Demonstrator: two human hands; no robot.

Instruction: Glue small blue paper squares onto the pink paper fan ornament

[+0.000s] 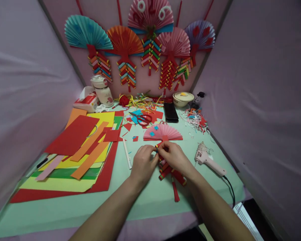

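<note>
A pink pleated paper fan (163, 131) lies on the table with small blue paper pieces on its left part. Below it runs a string of red paper firecracker rolls (165, 172) with yellow ends, finished by a red tassel (175, 191). My left hand (144, 162) and my right hand (175, 155) meet over the string's upper end. Their thumbs and fingers pinch close together around a small paper firecracker roll (157, 146). The fingers partly cover that roll and the upper part of the string.
A glue gun (210, 160) lies at right, its cord over the edge. Coloured paper sheets (72, 137) are stacked at left beside a white pen-like stick (127, 154). Scissors (142, 117), a phone (171, 112) and paper scraps (197, 118) lie behind. Finished fans (89, 31) hang on the wall.
</note>
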